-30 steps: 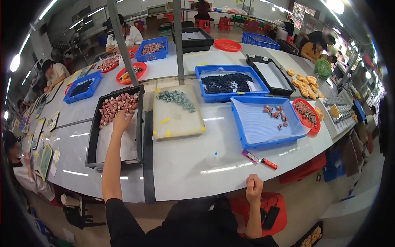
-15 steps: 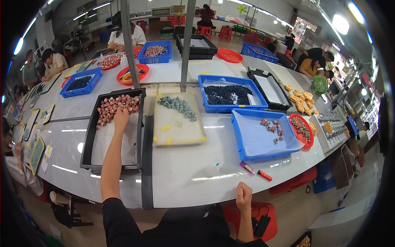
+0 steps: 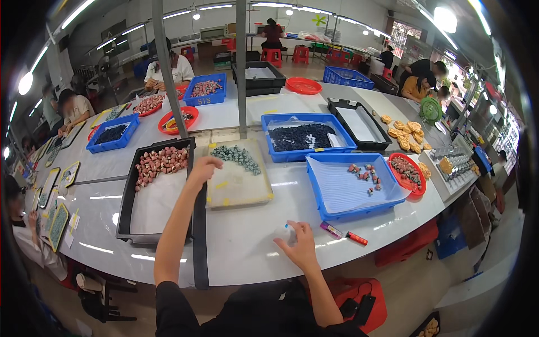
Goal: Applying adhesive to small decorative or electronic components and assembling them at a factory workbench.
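Note:
My left hand (image 3: 204,171) is above the gap between the black tray and the yellowish board, its fingers curled together; what they hold, if anything, is too small to make out. The black tray (image 3: 128,210) has a heap of small pink figures (image 3: 163,164) at its far end on white paper. Small grey-green pieces (image 3: 238,157) lie clustered on the board (image 3: 247,188), which has yellow tape on its edges. My right hand (image 3: 299,247) reaches over the white table with fingers apart, beside a small blue tip (image 3: 287,225) on something pale and hard to see.
To the right, a blue tray (image 3: 337,194) holds several pink figures, next to a red bowl (image 3: 405,174) of more. A purple-labelled tube (image 3: 331,229) and a red marker (image 3: 356,238) lie near the front edge. Behind stand a blue bin (image 3: 275,151) of dark pieces and metal posts (image 3: 241,67).
My left hand has left the heap of pink figures and moved right, over the tray's edge. My right hand has risen from the table's front edge onto the tabletop, its fist opening.

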The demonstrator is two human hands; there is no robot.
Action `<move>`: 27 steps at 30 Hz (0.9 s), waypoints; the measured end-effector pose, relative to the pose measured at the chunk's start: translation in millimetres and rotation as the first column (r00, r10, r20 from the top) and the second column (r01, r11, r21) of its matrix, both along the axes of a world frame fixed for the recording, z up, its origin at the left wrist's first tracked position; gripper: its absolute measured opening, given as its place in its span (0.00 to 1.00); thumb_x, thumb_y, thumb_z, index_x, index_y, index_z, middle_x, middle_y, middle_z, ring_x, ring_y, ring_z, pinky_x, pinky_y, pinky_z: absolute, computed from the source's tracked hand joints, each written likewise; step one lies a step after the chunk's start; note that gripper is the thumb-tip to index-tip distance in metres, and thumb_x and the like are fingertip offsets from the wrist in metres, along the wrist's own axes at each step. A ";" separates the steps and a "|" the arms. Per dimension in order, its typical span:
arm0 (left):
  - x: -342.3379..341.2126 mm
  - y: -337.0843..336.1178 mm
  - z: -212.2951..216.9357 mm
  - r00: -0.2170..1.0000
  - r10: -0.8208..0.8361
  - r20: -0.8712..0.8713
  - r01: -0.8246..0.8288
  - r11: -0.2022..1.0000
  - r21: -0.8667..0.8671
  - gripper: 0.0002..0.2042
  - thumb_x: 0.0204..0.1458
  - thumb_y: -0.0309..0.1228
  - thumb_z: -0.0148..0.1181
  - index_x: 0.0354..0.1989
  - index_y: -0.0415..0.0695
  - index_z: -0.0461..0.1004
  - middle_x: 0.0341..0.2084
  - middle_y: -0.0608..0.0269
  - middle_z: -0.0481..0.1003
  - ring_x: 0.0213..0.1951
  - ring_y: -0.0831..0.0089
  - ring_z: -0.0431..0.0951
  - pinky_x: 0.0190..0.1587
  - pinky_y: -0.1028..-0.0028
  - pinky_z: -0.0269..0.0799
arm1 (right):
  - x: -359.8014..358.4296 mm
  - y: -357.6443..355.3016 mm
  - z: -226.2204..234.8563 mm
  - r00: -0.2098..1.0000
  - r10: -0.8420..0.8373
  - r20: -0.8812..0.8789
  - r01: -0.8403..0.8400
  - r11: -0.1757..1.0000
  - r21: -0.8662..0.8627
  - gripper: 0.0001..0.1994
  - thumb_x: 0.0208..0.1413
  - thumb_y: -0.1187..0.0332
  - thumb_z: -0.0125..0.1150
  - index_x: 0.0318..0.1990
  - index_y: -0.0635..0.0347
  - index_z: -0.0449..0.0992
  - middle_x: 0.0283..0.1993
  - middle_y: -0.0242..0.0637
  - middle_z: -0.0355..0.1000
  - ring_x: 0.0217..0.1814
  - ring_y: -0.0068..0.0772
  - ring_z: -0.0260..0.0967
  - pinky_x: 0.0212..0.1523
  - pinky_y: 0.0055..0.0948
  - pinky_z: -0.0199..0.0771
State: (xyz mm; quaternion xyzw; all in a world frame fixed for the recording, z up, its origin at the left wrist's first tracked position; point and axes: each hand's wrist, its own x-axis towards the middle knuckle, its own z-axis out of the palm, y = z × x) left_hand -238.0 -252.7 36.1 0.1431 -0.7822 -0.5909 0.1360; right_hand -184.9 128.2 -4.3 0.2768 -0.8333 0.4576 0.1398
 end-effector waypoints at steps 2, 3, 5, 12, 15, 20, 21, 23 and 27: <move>-22.4 -6.3 -37.0 0.975 -0.162 -0.150 0.106 0.940 -0.325 0.12 0.45 0.22 0.46 0.34 0.37 0.76 0.28 0.57 0.77 0.25 0.71 0.74 0.30 0.73 0.69 | -0.9 -10.4 -7.5 0.997 0.066 -0.041 -0.063 0.996 0.067 0.22 0.40 0.65 0.69 0.42 0.67 0.70 0.40 0.44 0.65 0.40 0.42 0.64 0.40 0.34 0.66; -38.2 11.9 -40.2 0.994 -0.104 -0.033 0.083 0.922 -0.377 0.10 0.47 0.27 0.50 0.36 0.38 0.75 0.28 0.53 0.76 0.30 0.63 0.76 0.36 0.67 0.70 | -2.7 -7.5 -8.4 0.998 0.042 -0.041 -0.039 0.997 0.068 0.22 0.40 0.65 0.69 0.42 0.67 0.70 0.40 0.44 0.65 0.40 0.42 0.64 0.40 0.34 0.66; -59.0 43.4 -41.3 0.998 -0.049 -0.040 0.020 0.844 -0.536 0.10 0.47 0.30 0.53 0.36 0.39 0.75 0.28 0.53 0.76 0.31 0.60 0.76 0.37 0.65 0.70 | -2.2 2.0 -5.6 0.995 0.024 0.098 -0.025 1.000 0.009 0.18 0.44 0.64 0.65 0.39 0.66 0.71 0.39 0.45 0.66 0.41 0.46 0.63 0.42 0.37 0.65; -88.6 46.4 -65.9 0.994 0.097 -0.058 -0.108 0.659 -0.744 0.12 0.44 0.36 0.62 0.32 0.41 0.73 0.31 0.50 0.73 0.37 0.53 0.74 0.38 0.60 0.69 | 14.0 50.0 -4.5 0.992 -0.123 0.013 0.123 0.992 -0.029 0.16 0.43 0.67 0.64 0.37 0.68 0.71 0.36 0.46 0.68 0.39 0.47 0.65 0.40 0.38 0.67; -94.3 57.1 -64.0 0.997 0.076 -0.019 -0.064 0.637 -0.768 0.10 0.45 0.33 0.61 0.31 0.41 0.72 0.29 0.51 0.72 0.36 0.53 0.73 0.38 0.60 0.68 | 13.6 54.1 -3.7 0.982 -0.158 0.108 0.168 0.981 -0.096 0.17 0.41 0.67 0.65 0.37 0.68 0.71 0.38 0.48 0.69 0.39 0.47 0.67 0.40 0.37 0.68; -88.3 69.9 -55.1 0.999 -0.014 0.040 0.040 0.589 -0.807 0.08 0.47 0.28 0.58 0.34 0.40 0.69 0.30 0.50 0.72 0.36 0.51 0.72 0.39 0.59 0.67 | 6.3 60.1 -5.5 0.987 -0.163 0.010 0.163 0.985 -0.064 0.16 0.42 0.67 0.65 0.37 0.66 0.72 0.38 0.46 0.69 0.39 0.46 0.67 0.42 0.36 0.70; -84.7 78.2 -50.8 0.998 -0.050 0.044 0.064 0.571 -0.819 0.08 0.47 0.28 0.58 0.34 0.40 0.69 0.30 0.50 0.72 0.36 0.51 0.72 0.39 0.59 0.67 | 6.4 63.1 -5.8 0.980 -0.199 0.017 0.199 0.976 -0.083 0.16 0.42 0.67 0.65 0.37 0.66 0.72 0.38 0.46 0.69 0.39 0.46 0.67 0.42 0.36 0.70; -77.2 92.6 -46.2 0.999 -0.027 -0.037 -0.016 0.548 -0.836 0.08 0.47 0.25 0.57 0.35 0.40 0.70 0.33 0.49 0.71 0.36 0.51 0.71 0.40 0.58 0.66 | 7.3 65.6 -7.1 0.988 -0.153 -0.002 0.152 0.986 -0.070 0.16 0.42 0.67 0.65 0.37 0.66 0.71 0.37 0.45 0.68 0.40 0.45 0.67 0.41 0.35 0.69; -53.7 75.5 -53.2 0.974 -0.081 -0.214 -0.148 0.488 -0.860 0.07 0.48 0.24 0.55 0.37 0.39 0.70 0.33 0.49 0.70 0.37 0.52 0.72 0.40 0.59 0.66 | 16.4 63.2 -4.2 0.987 -0.160 0.012 0.160 0.980 -0.118 0.16 0.42 0.67 0.65 0.37 0.65 0.71 0.37 0.45 0.68 0.41 0.45 0.66 0.42 0.35 0.69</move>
